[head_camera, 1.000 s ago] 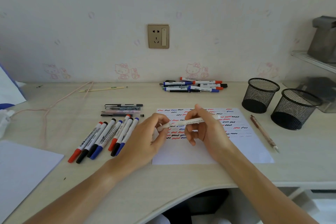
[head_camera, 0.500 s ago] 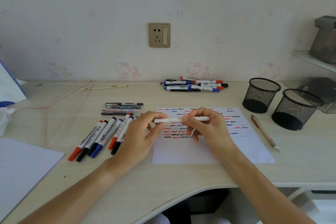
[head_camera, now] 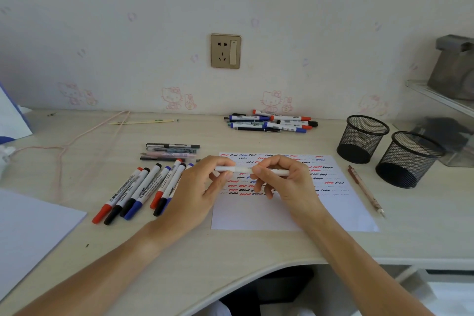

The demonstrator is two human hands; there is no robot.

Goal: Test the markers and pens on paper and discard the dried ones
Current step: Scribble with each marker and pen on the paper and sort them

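Overhead, both hands held a white pen [head_camera: 252, 170] level above the squiggle-marked test paper [head_camera: 341, 202]: left hand [head_camera: 198, 191] pinching its cap end, right hand [head_camera: 287, 182] gripping the barrel, probably to uncap or recap it.

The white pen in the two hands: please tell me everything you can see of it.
The white pen is slim and looks like plastic, with small dark print on its barrel. It lies almost level above the sheet of paper, apart from it. The left hand pinches its left end, which looks like the cap; the right hand grips the barrel. No tip shows, so it seems capped or nearly so.
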